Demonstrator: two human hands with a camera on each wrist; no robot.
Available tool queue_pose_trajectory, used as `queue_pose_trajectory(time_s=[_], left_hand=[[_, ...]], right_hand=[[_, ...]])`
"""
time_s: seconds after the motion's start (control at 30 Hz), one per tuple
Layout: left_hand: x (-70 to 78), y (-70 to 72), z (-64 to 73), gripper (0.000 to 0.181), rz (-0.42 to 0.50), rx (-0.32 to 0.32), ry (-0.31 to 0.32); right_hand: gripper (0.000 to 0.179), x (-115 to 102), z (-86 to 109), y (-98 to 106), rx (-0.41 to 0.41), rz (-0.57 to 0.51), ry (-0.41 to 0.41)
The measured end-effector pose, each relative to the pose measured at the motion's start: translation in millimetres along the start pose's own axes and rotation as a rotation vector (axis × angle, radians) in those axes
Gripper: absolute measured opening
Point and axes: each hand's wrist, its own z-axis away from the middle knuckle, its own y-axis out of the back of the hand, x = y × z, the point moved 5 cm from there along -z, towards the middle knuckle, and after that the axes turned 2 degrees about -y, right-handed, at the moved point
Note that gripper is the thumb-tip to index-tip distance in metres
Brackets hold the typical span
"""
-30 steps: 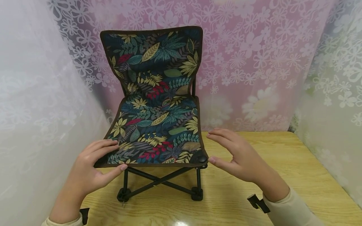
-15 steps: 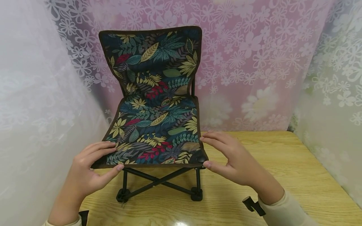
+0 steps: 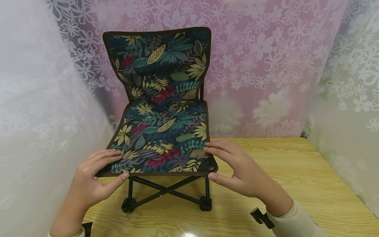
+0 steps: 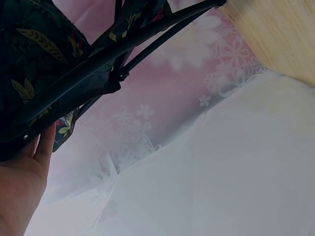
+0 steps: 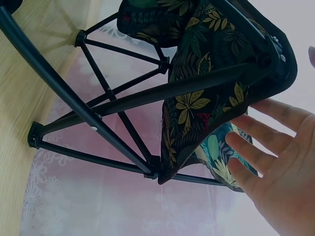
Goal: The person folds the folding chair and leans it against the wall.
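Observation:
A small folding chair (image 3: pixel 160 131) with dark leaf-print fabric and a black tube frame stands unfolded on the wooden table. My left hand (image 3: pixel 91 177) rests at the front left corner of the seat. Its fingers lie over the left edge, and its thumb touches the front edge. That corner is hidden beneath the hand. At the front right corner, my right hand (image 3: pixel 240 171) has its fingertips against the right edge and its thumb near the corner cap (image 3: pixel 211 167). In the right wrist view, the right hand's fingers (image 5: pixel 263 132) are fairly straight beside the fabric.
The wooden table (image 3: pixel 281 171) extends to the right of the chair. A pink floral curtain (image 3: pixel 260 65) hangs behind it. Whitish sheets close in on the left (image 3: pixel 44 115) and right, with the left one near the chair.
My right hand has moved left, from beside the seat to touching its right front corner. My left hand and the chair have shifted only slightly left in view.

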Motion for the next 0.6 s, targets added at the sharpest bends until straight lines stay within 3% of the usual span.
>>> queue_pose_trajectory(time_s=[0.6], left_hand=[[-0.2, -1.8, 1.6, 0.049, 0.020, 0.008, -0.015]], right_hand=[[0.065, -10, -6.8, -12, -0.048, -0.049, 0.039]])
